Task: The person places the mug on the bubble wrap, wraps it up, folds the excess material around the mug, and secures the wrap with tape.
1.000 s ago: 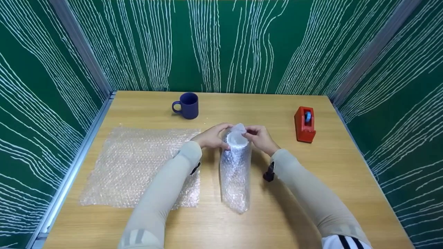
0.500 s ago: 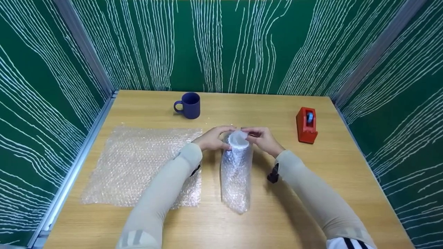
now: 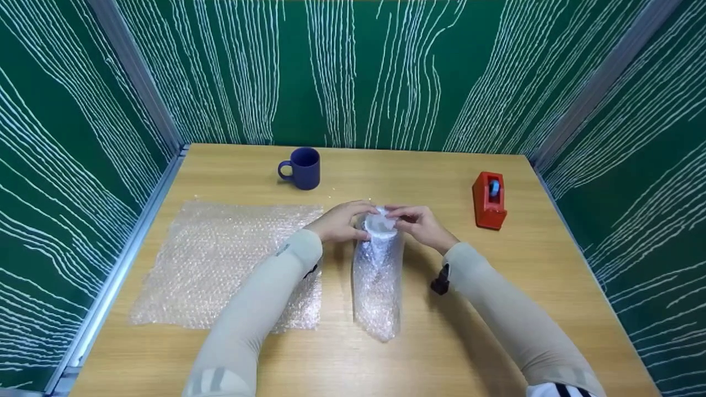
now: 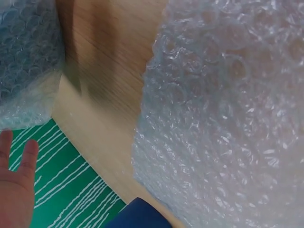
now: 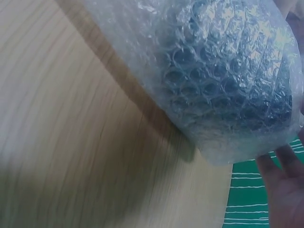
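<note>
Two hands total, i.e. 1 L hand (image 3: 341, 221) & 1 R hand (image 3: 426, 226), plus 2 sleeves (image 3: 265, 298), 1 per arm. Bubble wrap shows as 2 items, 1 bundle (image 3: 378, 281) & 1 flat sheet (image 3: 220, 248); also 1 mug (image 3: 306, 171), 1 tape dispenser (image 3: 488, 213) w/ 1 roll of tape (image 3: 494, 188), & 1 table (image 3: 397, 176). Bkgd. incl. 3 walls (image 3: 292, 71) & 2 metal posts (image 3: 139, 74) in view.

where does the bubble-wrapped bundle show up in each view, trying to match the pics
Head: the bubble-wrapped bundle is just right of centre, its far end between the left hand and right hand.
Left wrist: top left corner, cut off by the picture edge.
Right wrist: upper middle to right, cut off at the top.
Shared landmark: the green wall with white lines, lower left in left wrist, lower right in right wrist.
</note>
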`<state>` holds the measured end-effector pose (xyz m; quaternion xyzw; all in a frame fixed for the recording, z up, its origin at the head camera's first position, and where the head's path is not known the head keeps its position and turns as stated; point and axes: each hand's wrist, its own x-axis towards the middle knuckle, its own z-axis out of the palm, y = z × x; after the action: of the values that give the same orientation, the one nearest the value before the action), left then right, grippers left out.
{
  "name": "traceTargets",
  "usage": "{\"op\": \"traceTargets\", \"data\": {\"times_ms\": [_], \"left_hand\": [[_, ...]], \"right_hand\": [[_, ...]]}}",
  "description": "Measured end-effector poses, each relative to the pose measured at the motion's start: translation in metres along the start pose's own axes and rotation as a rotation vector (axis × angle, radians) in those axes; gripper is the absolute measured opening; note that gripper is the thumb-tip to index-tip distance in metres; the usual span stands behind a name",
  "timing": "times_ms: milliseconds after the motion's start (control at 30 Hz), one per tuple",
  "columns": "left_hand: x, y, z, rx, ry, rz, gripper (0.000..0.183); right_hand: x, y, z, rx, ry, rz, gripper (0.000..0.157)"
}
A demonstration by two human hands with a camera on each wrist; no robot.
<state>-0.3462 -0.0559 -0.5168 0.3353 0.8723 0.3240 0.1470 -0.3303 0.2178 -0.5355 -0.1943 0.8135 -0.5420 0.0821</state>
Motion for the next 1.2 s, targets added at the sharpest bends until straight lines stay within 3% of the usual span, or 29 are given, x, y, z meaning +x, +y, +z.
{"op": "traceTargets", "data": {"times_ms": [333,633,1200], "left_hand": [[-0.001,-0.001,0.003,0.049,-0.005,0.003,0.056],[-0.002,0.004,0.007,0.127,-0.005,0.044,0.055],[0.004,0.008,0.004,0.113,0.035,-0.022,0.043]], "right_hand": [[-0.006,-0.003,-0.006,-0.069,-0.06,0.062,0.026],[-0.007,-0.002,-0.006,-0.103,-0.075,0.005,0.022],[0.007,-0.003,-0.006,-0.108,-0.045,0.072,0.021]]}}
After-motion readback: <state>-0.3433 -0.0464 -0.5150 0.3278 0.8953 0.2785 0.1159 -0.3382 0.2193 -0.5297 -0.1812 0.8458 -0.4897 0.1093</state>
